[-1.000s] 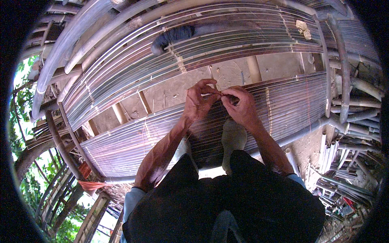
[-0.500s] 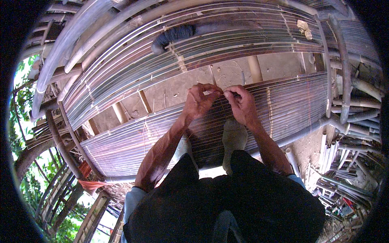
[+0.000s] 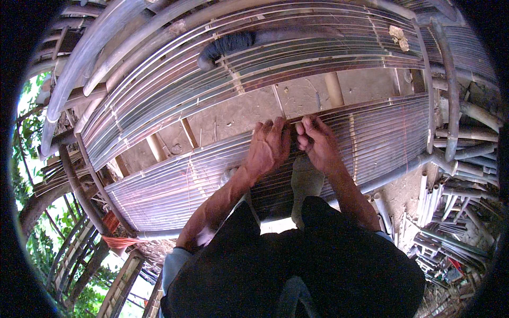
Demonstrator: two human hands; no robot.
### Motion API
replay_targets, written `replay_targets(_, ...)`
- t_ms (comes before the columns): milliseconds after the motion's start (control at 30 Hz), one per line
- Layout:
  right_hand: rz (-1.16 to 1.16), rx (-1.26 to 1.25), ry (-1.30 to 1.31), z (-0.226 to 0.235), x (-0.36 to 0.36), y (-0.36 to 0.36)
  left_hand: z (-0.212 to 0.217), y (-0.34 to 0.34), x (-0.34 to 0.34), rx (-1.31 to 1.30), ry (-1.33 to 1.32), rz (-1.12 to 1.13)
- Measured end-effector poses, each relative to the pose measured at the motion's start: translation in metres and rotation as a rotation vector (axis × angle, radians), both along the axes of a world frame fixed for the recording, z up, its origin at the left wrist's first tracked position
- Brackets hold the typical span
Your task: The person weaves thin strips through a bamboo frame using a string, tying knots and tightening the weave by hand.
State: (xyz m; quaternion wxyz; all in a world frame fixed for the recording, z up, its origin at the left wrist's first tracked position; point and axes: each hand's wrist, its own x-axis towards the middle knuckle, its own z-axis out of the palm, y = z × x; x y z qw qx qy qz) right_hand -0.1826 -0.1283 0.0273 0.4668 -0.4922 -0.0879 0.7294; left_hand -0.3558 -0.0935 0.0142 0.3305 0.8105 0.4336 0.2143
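My two hands meet at the far edge of a near panel of thin, parallel slats [image 3: 379, 140]. My left hand [image 3: 268, 146] has its fingers bent down over that edge, back of the hand upward. Close beside it, the fingers of my right hand [image 3: 319, 142] are curled in. What lies between the fingertips is too small and hidden to make out. Below my hands, one shoe [image 3: 306, 177] rests on the slats. On the far slatted panel [image 3: 159, 108] lies a bundle of black cord [image 3: 236, 42] wound around a dark piece.
Between both panels a gap shows bare earth [image 3: 246, 114] and short posts [image 3: 334, 90]. Bamboo poles [image 3: 79, 69] frame the upper left. Orange cord [image 3: 124, 242] hangs at the left corner. Cut poles [image 3: 450, 244] are heaped at right. A pale crumpled scrap [image 3: 398, 38] lies on the far panel.
Both hands have come down slightly toward the panel's edge. The left hand has turned its back upward, and the right fingers have curled in further.
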Motion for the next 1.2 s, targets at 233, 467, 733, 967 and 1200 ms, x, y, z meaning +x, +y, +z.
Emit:
replay_targets(233,0.058,-0.081,-0.015,0.000,-0.003,-0.022,0.018,-0.015,-0.008,-0.304,-0.100,0.051)
replay_targets(467,0.153,0.136,-0.200,0.009,-0.014,-0.039,0.032,-0.017,-0.014,-0.456,-0.179,0.155)
replay_targets(733,0.225,0.222,-0.323,0.014,-0.016,-0.018,0.011,-0.004,-0.012,-1.056,-0.501,0.400)
replay_targets(967,0.351,0.211,-0.609,0.026,-0.015,-0.003,0.003,-0.002,-0.021,-0.840,-0.314,0.177)
replay_targets(1200,0.306,0.242,-0.979,0.007,-0.012,0.000,0.015,-0.003,-0.008,-0.717,-0.349,0.347)
